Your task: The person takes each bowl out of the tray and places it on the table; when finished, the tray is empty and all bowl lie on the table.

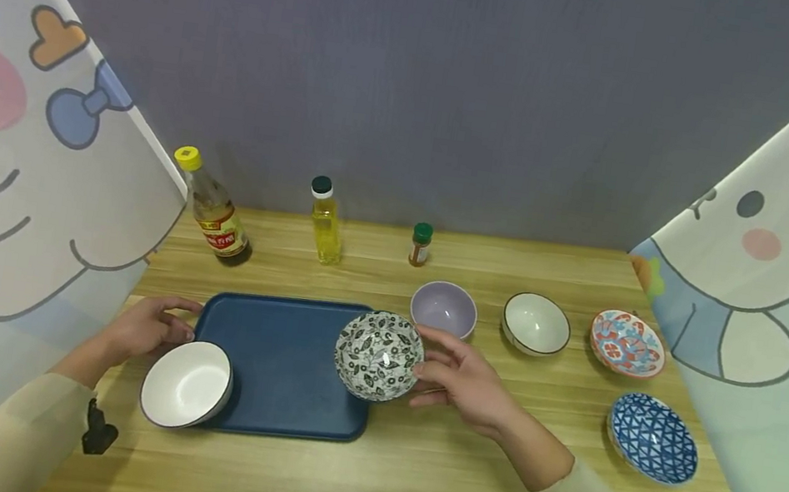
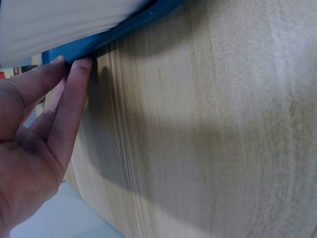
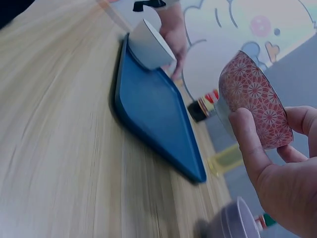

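Observation:
My right hand (image 1: 469, 384) grips a bowl (image 1: 377, 356) by its rim, above the right end of a blue tray (image 1: 286, 374). A dark floral pattern lines the bowl's inside; its outside (image 3: 252, 94) is red with a pale flower lattice in the right wrist view. At the tray's left edge, my left hand (image 1: 152, 327) pinches the rim between thumb and fingers, as the left wrist view shows. Close by that hand, a white bowl (image 1: 186, 385) with a dark rim stands on the tray's left end.
A purple bowl (image 1: 444, 308), a white bowl with a brown rim (image 1: 536, 325), a red-and-blue patterned bowl (image 1: 627, 343) and a blue patterned bowl (image 1: 653, 439) stand at right. Along the back are a yellow-capped bottle (image 1: 217, 213), an oil bottle (image 1: 325, 228) and a green-capped jar (image 1: 421, 245).

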Demonstrator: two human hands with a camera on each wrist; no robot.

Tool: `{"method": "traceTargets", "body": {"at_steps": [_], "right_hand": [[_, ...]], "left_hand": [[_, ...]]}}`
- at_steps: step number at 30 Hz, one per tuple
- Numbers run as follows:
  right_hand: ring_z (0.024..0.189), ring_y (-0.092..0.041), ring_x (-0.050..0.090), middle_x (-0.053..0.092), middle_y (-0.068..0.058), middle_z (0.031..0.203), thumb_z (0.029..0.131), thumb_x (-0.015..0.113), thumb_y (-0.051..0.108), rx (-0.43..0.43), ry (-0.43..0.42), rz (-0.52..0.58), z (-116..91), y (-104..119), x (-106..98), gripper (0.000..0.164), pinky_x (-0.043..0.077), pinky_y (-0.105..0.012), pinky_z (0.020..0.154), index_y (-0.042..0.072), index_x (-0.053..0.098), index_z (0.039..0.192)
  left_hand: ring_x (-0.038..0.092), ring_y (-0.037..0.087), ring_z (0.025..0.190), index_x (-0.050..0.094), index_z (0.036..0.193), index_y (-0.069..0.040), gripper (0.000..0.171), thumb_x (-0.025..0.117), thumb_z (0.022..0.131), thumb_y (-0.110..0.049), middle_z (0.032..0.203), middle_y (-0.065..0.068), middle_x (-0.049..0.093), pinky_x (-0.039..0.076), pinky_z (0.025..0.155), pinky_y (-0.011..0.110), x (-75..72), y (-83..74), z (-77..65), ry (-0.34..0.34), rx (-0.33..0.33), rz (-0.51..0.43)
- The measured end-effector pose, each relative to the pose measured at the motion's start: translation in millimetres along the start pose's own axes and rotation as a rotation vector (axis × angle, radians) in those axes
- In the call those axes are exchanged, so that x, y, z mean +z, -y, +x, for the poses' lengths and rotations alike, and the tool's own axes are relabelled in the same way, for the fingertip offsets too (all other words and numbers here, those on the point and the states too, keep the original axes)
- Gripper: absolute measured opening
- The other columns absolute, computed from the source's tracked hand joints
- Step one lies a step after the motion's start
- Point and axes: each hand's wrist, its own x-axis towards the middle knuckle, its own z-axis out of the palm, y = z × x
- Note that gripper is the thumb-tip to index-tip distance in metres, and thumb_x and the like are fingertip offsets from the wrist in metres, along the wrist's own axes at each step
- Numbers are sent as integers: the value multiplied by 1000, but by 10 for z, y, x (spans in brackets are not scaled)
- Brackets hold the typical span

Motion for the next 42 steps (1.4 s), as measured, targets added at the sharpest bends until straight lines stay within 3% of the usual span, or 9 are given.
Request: {"method": "traceTargets", "body": {"at_steps": [8,17,22,37,42], "right_hand": [[103,-30,72,49,-33,146,98,61,2,2,-80,-4,-271,-14,-337,74,60,-51,84,7,25,162],[102,-28,74,65,-18,133,101,59,4,-31,-124,-7,-605,-109,-693,69,60,-48,87,6,25,162],[101,-29,74,67,-15,131,102,58,6,5,-167,-18,-794,-164,-861,72,59,-46,89,6,19,163],[95,-26,72,63,-15,115,105,52,5,81,-379,4,-1274,-414,-1188,78,59,-45,90,0,0,163],[99,-27,73,58,-14,122,105,52,5,105,-453,-27,-1357,-511,-1225,76,59,-46,90,1,4,164]], "left_hand": [[71,16,82,41,147,12,58,61,93,9,93,7,73,60,68,34,-2,12,7,2,7,-13],[72,17,83,41,147,12,58,61,93,9,94,8,73,60,68,35,-1,8,16,-2,5,-20],[71,16,83,41,147,11,58,63,93,8,96,11,73,60,69,34,-3,30,19,-6,5,-14],[72,17,83,41,147,12,58,64,94,7,94,9,73,60,69,34,0,47,19,-6,14,-20],[73,17,82,41,147,12,58,63,94,9,94,9,74,60,69,34,-1,38,5,-1,22,-26]]}}
